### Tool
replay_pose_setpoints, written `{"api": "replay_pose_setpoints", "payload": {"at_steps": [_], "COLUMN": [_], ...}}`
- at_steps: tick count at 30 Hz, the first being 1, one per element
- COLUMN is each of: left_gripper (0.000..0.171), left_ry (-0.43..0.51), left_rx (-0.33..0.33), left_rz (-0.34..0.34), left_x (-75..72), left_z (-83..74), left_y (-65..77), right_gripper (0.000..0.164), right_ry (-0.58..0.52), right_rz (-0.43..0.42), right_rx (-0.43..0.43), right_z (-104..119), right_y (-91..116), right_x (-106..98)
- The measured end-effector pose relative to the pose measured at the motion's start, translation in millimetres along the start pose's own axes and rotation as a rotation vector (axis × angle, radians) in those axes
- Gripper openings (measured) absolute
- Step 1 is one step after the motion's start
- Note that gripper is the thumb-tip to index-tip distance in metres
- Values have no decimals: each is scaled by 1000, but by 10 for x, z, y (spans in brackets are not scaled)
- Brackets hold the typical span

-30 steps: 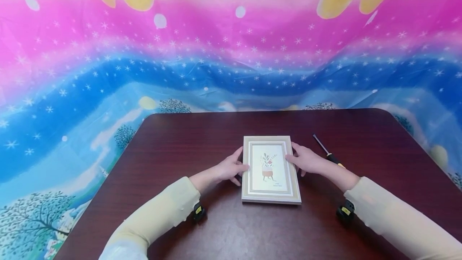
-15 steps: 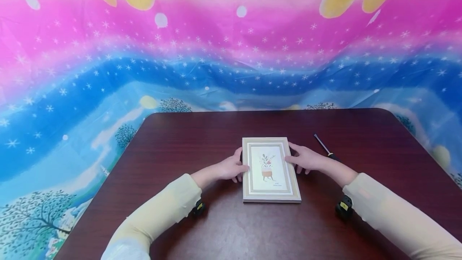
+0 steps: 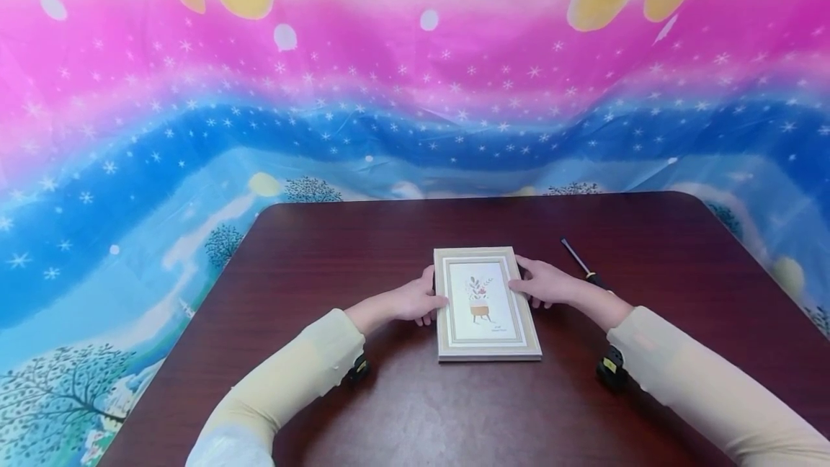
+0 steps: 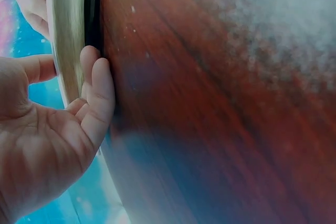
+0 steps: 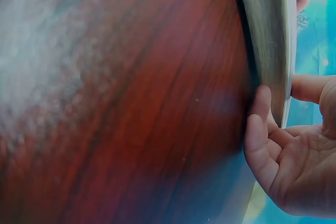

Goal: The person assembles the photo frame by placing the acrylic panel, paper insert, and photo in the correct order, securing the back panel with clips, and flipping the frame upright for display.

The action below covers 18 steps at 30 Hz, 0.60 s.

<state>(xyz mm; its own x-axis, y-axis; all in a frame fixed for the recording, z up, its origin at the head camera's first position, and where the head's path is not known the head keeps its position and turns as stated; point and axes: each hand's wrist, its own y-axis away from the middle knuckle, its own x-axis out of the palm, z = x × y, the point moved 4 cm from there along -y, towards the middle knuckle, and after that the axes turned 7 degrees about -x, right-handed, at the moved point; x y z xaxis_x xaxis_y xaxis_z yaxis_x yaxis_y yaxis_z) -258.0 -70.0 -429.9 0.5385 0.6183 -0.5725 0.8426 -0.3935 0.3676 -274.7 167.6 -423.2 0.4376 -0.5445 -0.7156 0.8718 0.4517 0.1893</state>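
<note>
A cream picture frame [image 3: 481,301] with a plant-pot print lies face up at the middle of the table, its near edge toward me. My left hand [image 3: 413,300] grips its left side, thumb on the front border and fingers at the underside. On the opposite side my right hand [image 3: 545,282] holds the frame the same way. In the left wrist view the left hand [image 4: 58,119] has its fingertips under the frame's side edge [image 4: 68,30]. The right wrist view has the right hand [image 5: 289,150] pinching the other side edge [image 5: 268,35] between thumb and fingers.
A screwdriver [image 3: 578,259] with a dark handle lies to the right of the frame, its handle partly hidden by the right forearm. The dark reddish-brown table [image 3: 337,236] has rounded far corners. Behind it hangs a colourful printed cloth [image 3: 389,92].
The frame's far end has shifted slightly left and turned a little, with both hands still holding its sides. The right hand has moved slightly left with it.
</note>
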Motion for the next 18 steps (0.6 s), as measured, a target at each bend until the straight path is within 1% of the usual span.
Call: {"api": "replay_pose_setpoints", "payload": {"at_steps": [5, 11, 18], "left_gripper": [63, 60, 59], "left_ry": [-21, -61, -48], "left_rx": [-6, -11, -56], "left_rz": [3, -6, -26], "left_x": [-3, -13, -13], "left_z": [4, 14, -1], "left_y": [3, -17, -26], "right_gripper": [71, 69, 68], "right_ry": [23, 44, 54], "right_rz": [-3, -8, 8], "right_rx": [3, 6, 27], "right_z": [-29, -4, 17], "right_y": [-33, -33, -28], "right_x": [28, 38, 48]}}
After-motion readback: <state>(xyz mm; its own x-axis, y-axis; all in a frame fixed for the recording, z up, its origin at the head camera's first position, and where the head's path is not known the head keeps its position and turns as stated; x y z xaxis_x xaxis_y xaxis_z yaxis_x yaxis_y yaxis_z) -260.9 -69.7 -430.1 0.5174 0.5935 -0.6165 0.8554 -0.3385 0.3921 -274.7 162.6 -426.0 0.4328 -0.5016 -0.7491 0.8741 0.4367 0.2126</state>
